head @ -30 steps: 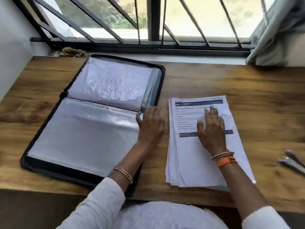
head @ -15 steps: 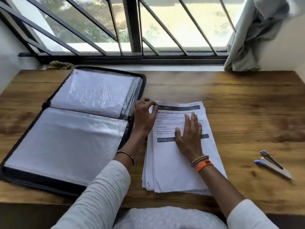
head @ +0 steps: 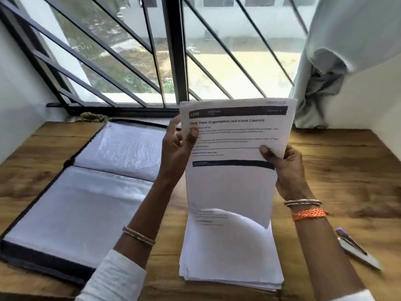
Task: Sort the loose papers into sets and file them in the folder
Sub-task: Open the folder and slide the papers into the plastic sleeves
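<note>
Zero filed: black zip folder's (head: 43, 255) clear sleeves at 9 o'clock look empty. Both hands, left (head: 175, 146) and right (head: 286, 168), pinch the first printed white sheets (head: 234, 148); white paper stack (head: 230, 255) unsorted.

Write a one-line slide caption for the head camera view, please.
Both hands, left and right, lift the top sheet from the paper stack beside the open folder.

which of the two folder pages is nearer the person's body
The lower sleeve page of the open folder, the half on the near side of the spine; the other sleeve page lies toward the window.
</note>
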Action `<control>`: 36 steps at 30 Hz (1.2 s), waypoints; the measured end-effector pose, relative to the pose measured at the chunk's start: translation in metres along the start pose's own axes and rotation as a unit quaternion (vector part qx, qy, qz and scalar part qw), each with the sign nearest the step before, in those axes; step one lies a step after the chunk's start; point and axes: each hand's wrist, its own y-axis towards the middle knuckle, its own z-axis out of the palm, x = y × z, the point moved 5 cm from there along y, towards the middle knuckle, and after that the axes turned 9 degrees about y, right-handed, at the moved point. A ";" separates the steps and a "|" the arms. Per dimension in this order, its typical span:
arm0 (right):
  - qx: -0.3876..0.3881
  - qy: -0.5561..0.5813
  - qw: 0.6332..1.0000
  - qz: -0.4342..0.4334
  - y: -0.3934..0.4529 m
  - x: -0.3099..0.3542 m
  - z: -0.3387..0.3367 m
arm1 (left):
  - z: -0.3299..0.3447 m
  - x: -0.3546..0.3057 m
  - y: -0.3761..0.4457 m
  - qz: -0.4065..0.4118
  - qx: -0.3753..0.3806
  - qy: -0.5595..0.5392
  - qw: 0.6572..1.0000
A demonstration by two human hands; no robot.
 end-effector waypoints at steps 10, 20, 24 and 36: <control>-0.085 -0.292 0.938 -0.165 -0.049 -0.022 0.014 | 0.037 0.049 -0.068 -0.009 0.026 0.265 0.964; 0.052 -0.556 0.817 -0.141 -0.046 -0.012 0.063 | 0.046 0.019 -0.061 -0.051 0.018 0.391 0.919; 0.068 -0.490 0.869 -0.001 -0.052 -0.037 0.071 | 0.055 0.000 -0.096 -0.043 -0.012 0.484 0.874; 0.253 -0.672 0.695 0.050 -0.040 -0.085 0.109 | -0.123 0.082 -0.157 -0.229 -0.106 0.483 0.839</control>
